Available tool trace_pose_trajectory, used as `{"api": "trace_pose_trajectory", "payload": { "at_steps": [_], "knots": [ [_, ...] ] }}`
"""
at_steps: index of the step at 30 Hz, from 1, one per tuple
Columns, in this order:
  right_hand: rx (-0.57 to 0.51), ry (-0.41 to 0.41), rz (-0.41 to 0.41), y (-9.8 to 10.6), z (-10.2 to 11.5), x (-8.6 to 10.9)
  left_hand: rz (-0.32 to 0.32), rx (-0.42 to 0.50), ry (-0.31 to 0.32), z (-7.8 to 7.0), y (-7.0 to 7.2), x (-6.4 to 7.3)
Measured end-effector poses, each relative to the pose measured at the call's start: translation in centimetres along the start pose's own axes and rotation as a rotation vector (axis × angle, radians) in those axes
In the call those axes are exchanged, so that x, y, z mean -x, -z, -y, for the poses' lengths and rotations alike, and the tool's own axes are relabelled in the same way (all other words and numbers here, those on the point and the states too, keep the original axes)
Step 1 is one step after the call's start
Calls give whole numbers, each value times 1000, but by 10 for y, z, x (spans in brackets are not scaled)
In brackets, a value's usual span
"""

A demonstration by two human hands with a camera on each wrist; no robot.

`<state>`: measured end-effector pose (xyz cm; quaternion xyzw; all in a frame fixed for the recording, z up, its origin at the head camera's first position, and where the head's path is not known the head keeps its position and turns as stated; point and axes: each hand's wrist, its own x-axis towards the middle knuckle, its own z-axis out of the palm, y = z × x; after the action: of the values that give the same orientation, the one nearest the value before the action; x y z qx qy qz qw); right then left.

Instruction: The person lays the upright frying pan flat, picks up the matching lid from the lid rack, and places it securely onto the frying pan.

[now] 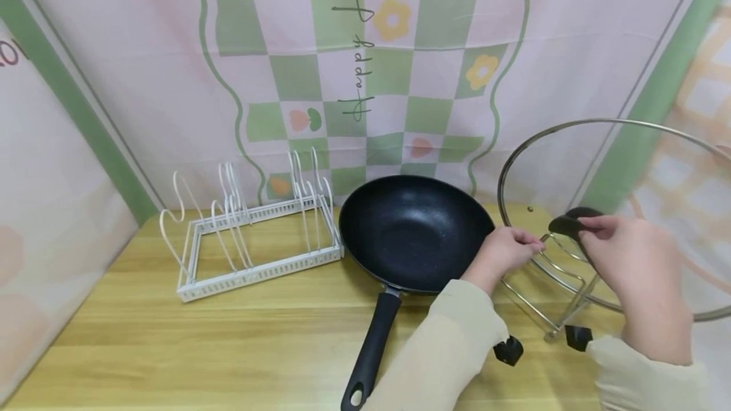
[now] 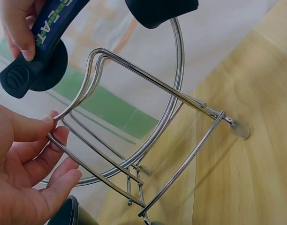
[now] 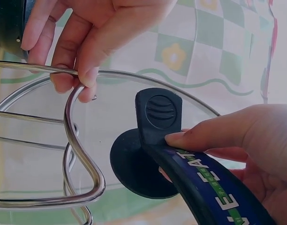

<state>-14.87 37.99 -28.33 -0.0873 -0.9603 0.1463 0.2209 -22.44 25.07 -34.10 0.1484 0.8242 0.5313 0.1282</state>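
My left hand pinches the top bend of a silver wire lid stand between thumb and fingers. The stand is on the table to the right of the black frying pan. A large glass lid with a metal rim stands upright, its lower rim down among the stand's wires. My right hand grips the lid's black arched handle, which carries a blue label with white letters. In the right wrist view, the thumb presses on the handle near its ridged end. The pan's long handle points toward me.
A white rack with several wire dividers stands left of the pan, close to its rim. Wooden table shows in front of the rack. Patterned curtain hangs right behind the table, with more cloth at both sides.
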Motion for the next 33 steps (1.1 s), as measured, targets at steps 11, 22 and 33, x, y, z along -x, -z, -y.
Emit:
{"api": "trace_pose_trajectory", "payload": {
  "at_steps": [11,22,33],
  "knots": [
    [17,-24,22,4,3,4,29,-51,39,-2,1,2],
    [12,-15,31,6,6,9,80,-80,73,-7,9,5],
    [15,30,72,10,7,9,149,-91,77,-8,15,5]
  ]
}}
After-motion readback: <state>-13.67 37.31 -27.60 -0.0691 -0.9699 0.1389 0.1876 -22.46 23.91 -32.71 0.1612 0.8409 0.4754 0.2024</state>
